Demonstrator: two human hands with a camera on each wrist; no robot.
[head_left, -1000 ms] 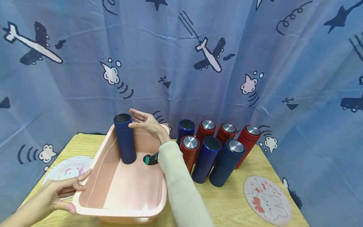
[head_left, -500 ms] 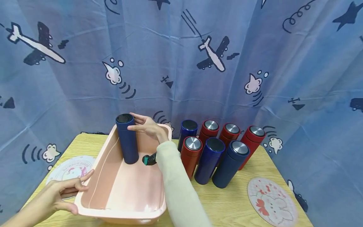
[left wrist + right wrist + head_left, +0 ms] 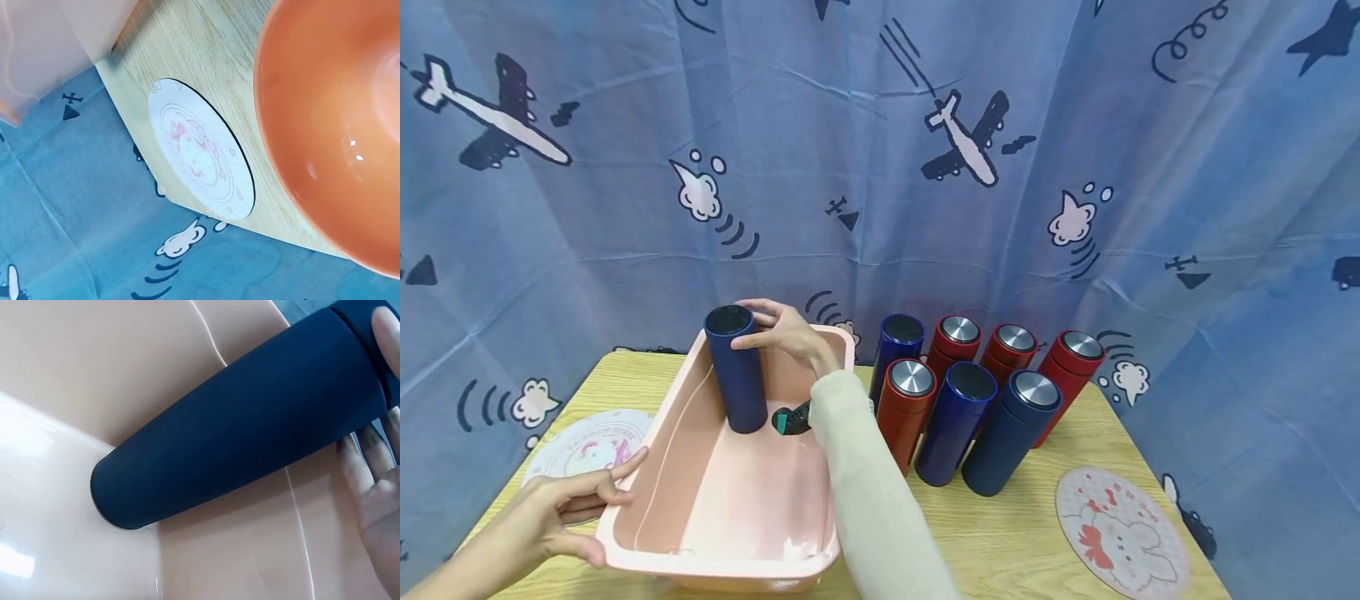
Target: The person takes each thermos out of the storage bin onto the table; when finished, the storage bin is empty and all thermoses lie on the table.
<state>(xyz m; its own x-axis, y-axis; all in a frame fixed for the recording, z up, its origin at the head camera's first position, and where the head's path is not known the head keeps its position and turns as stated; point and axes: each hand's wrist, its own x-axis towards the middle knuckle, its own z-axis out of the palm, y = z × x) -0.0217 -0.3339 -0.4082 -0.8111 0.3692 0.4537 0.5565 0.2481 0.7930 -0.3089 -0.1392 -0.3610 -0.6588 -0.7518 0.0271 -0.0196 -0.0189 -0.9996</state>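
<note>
A dark blue vacuum flask (image 3: 739, 383) with a black lid stands in the far left corner of a pink plastic tub (image 3: 721, 565). My right hand (image 3: 786, 329) grips the flask near its top from the right. In the right wrist view the thumb (image 3: 389, 337) lies across the flask's cap and the fingers go behind it. My left hand (image 3: 561, 508) holds the tub's near left corner, its fingers along the left rim and its thumb at the front edge. The left wrist view does not show the left hand.
Several red and blue flasks, among them a dark blue flask (image 3: 1011, 433), stand upright right of the tub. Round printed mats lie on the table, a rabbit mat (image 3: 1123, 533) at right and a white mat (image 3: 200, 150) at left. An orange bowl (image 3: 312, 125) shows in the left wrist view.
My right hand has moved left onto the flask's top, from beside it to gripping it. The flask's lid has shifted slightly toward me. The left hand stays on the tub.
</note>
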